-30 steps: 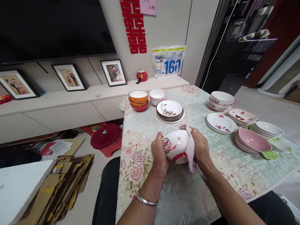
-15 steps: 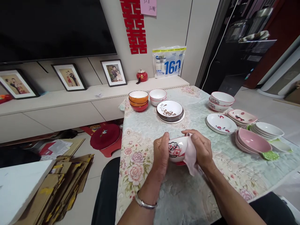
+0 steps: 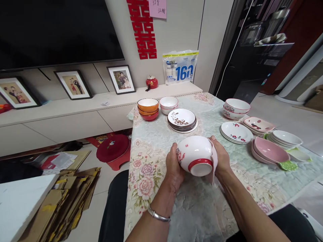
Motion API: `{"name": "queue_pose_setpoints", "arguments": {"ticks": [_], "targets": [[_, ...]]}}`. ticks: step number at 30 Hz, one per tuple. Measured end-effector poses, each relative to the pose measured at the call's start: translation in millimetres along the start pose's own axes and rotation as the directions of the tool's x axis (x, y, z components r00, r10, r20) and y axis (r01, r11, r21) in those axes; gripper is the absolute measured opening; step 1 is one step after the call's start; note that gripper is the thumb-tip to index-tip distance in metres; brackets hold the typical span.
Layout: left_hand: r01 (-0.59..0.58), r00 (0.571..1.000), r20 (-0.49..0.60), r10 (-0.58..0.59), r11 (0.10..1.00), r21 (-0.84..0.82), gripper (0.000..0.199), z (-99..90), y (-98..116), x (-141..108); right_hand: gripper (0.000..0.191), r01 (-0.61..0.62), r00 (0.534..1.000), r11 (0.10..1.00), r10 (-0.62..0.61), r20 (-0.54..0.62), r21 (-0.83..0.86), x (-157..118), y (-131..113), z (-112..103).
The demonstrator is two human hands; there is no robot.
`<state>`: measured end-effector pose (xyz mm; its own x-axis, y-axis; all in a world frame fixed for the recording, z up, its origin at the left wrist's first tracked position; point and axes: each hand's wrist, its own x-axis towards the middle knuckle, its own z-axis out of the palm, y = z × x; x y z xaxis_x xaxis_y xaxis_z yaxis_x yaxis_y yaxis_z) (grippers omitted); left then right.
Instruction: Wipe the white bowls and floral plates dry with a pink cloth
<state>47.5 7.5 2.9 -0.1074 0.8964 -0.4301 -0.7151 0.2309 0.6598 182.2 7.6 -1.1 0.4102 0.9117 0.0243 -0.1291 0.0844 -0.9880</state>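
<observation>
Tipped further over since half a second ago, the white bowl [image 3: 195,151] now turns its red-ringed base toward me, where before its printed side faced me more. I hold it over the flowered table [image 3: 191,211], on my side of the stack of brown-flowered plates [image 3: 182,117]. My left hand [image 3: 174,164] has its fingers clamped on the bowl's left side, thumb up, partly hiding a red and black print. My right hand [image 3: 221,158] has its fingers closed on a pink cloth [image 3: 214,156], pressing it to the bowl's right side; some fingers are hidden from view. Left of and beyond the brown-flowered plates are orange bowls [image 3: 148,106] stacked on a red one [image 3: 148,116]; just beyond them, pink-rimmed bowls [image 3: 169,102]. To their right stand red-flowered plates [image 3: 236,132] and, farther right, pink dishes [image 3: 271,149].
</observation>
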Motion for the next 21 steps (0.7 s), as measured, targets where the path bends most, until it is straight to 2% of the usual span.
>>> {"name": "queue_pose_setpoints", "arguments": {"ticks": [3,6,9,12,14,16,19,21], "targets": [[-0.164,0.986,0.048,0.157,0.957,0.241,0.039,-2.5,2.4,-2.4,0.039,0.011,0.990,0.999,-0.007,0.138,-0.030,0.3,-9.5,-3.8],[-0.194,0.981,0.073,0.180,0.919,0.342,0.042,-3.7,6.7,-5.2,0.040,0.053,0.977,0.997,-0.039,0.209,-0.063,-3.9,-15.3,-2.5],[-0.226,0.974,0.098,0.204,0.896,0.382,0.044,-4.5,9.4,-7.4,0.042,0.150,0.966,0.980,-0.118,0.229,-0.128,-9.4,-14.6,1.1],[-0.335,0.942,0.134,0.308,0.825,0.456,0.048,-5.9,9.5,-9.6,0.042,0.316,0.930,0.920,-0.250,0.271,-0.234,-15.7,-12.0,5.6],[-0.414,0.907,0.154,0.392,0.759,0.504,0.049,-6.8,8.7,-11.9,0.039,0.479,0.868,0.808,-0.378,0.322,-0.344,-21.2,-11.9,9.6],[-0.471,0.875,0.183,0.448,0.702,0.534,0.049,-7.4,7.6,-14.6,0.034,0.624,0.781,0.632,-0.492,0.384,-0.460,-28.2,-13.6,14.4],[-0.522,0.848,0.240,0.473,0.662,0.538,0.048,-7.6,6.3,-17.9,0.027,0.734,0.658,0.339,-0.570,0.492,-0.589,-39.2,-18.3,21.7],[-0.533,0.844,0.281,0.456,0.663,0.525,0.047,-7.6,6.4,-18.9,0.023,0.767,0.596,0.202,-0.577,0.559,-0.610,-43.8,-21.1,24.4]]}}
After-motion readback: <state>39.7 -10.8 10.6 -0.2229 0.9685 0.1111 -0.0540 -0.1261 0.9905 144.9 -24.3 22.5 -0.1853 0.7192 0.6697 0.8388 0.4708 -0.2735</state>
